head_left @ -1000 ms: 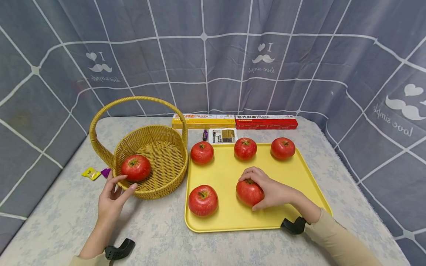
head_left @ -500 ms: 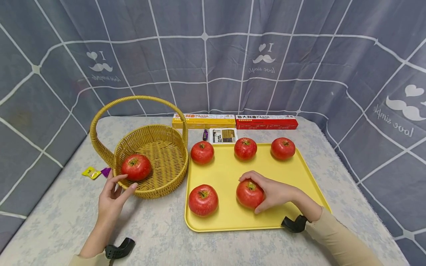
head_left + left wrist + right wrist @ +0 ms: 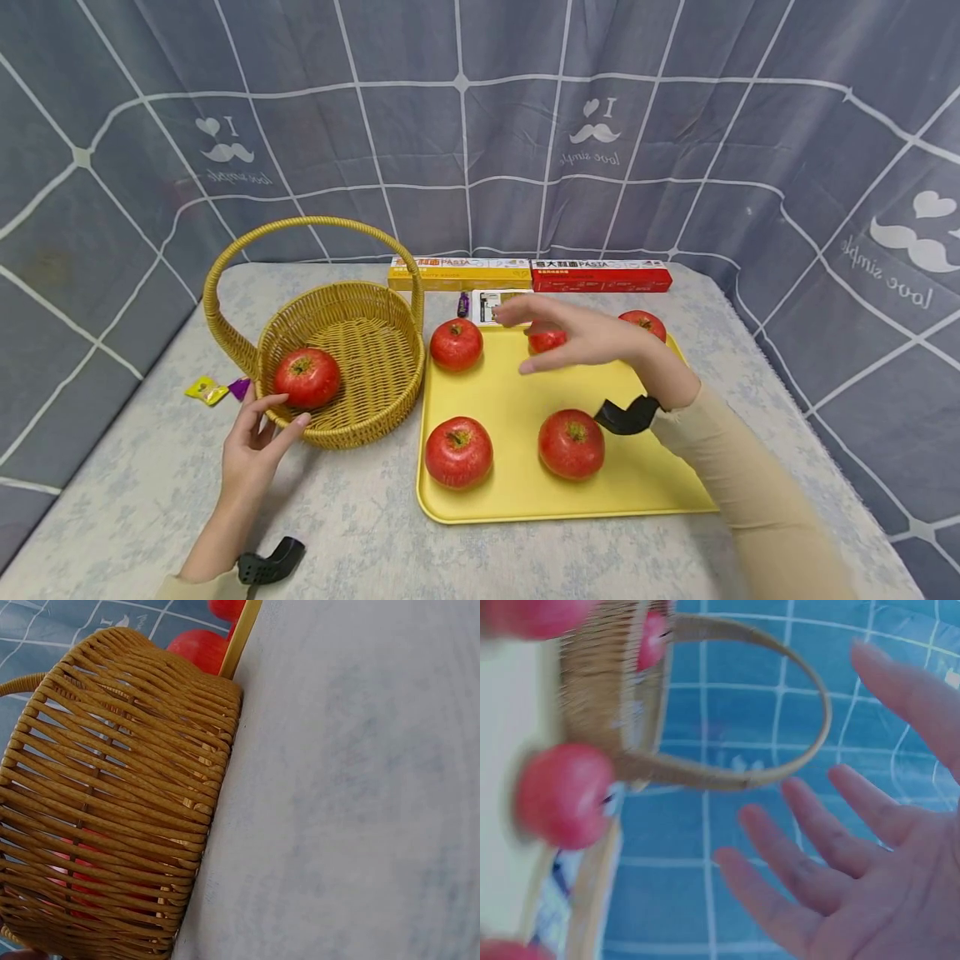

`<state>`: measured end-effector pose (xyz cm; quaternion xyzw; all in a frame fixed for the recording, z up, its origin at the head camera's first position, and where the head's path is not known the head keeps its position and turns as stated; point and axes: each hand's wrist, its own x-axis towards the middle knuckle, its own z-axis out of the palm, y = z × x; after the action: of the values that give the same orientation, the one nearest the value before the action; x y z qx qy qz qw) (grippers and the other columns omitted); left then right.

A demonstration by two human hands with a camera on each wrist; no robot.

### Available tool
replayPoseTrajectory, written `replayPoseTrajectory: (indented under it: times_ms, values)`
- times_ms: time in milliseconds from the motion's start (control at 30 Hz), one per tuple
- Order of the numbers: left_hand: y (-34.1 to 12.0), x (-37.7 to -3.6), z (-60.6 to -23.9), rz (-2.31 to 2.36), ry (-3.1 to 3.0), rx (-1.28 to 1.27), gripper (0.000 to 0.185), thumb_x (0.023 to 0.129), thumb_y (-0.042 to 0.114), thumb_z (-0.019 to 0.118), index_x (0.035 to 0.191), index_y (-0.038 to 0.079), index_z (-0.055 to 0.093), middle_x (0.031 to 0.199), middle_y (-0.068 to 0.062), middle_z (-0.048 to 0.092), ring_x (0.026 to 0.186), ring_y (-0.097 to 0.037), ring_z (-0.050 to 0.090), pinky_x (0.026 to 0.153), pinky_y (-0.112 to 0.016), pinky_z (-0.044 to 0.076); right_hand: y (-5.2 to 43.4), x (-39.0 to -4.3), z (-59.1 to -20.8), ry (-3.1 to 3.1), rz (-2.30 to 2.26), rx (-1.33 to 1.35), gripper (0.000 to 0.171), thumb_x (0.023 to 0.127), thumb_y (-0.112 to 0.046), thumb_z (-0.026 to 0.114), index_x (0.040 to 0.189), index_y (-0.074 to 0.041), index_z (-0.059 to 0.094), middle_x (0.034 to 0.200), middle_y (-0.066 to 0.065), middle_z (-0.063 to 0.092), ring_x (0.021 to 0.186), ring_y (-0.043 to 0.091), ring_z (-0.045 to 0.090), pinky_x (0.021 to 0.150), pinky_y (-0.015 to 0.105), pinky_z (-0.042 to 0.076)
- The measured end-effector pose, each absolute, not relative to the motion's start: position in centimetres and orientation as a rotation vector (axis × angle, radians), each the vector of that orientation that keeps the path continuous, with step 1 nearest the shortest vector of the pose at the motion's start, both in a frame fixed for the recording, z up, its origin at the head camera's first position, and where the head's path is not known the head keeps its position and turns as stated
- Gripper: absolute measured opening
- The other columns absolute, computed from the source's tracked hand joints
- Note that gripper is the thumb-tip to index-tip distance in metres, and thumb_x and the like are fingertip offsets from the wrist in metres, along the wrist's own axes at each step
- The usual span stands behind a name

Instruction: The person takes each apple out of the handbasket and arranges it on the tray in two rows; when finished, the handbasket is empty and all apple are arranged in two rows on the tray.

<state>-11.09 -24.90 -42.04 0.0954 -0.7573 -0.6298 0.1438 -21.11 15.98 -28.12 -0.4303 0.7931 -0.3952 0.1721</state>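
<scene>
Grey grid-patterned cloth is backing your pale tabletop [image 3: 360, 533]. Your left hand [image 3: 253, 450] is bracing the wicker basket [image 3: 352, 417] rim with relaxed fingers, steadying it. Your right hand [image 3: 577, 337] is hovering spread and empty above the yellow tray [image 3: 517, 492], over its far apples. Six apples: one in the basket [image 3: 306, 377], five on the tray.

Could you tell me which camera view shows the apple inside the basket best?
The head view: the apple lies whole in the basket, beside the left hand. The left wrist view shows only red patches through the weave; the right wrist view shows a blurred sliver.
</scene>
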Motion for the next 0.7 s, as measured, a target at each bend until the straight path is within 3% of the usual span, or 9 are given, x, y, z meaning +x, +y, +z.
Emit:
replayPoseTrajectory:
  times_ms: [300, 700]
  values:
    - [-25.0, -11.1, -42.0, -1.805, -2.208, 0.283, 0.042, 0.086, 0.012, 0.069, 0.123, 0.003, 0.053, 0.156, 0.006, 0.010, 0.141, -0.021, 0.017, 0.102, -0.013, 0.029, 6.4, -23.8, -25.4, 2.028, -1.445, -1.340, 0.055, 0.085, -0.005, 0.067, 0.134, -0.003, 0.042, 0.128, 0.008, 0.053, 0.117, 0.021, 0.052, 0.097, 0.035, 0.045]
    - [-25.1, -11.0, -41.9, -1.794, -2.221, 0.288, 0.043, 0.086, 0.014, 0.069, 0.124, 0.002, 0.052, 0.156, 0.006, 0.010, 0.141, -0.021, 0.017, 0.100, -0.011, 0.031, -4.4, -25.3, -30.7, 1.974, -1.389, -1.204, 0.060, 0.084, -0.007, 0.069, 0.137, -0.005, 0.040, 0.135, 0.010, 0.047, 0.116, 0.016, 0.052, 0.088, 0.022, 0.048]
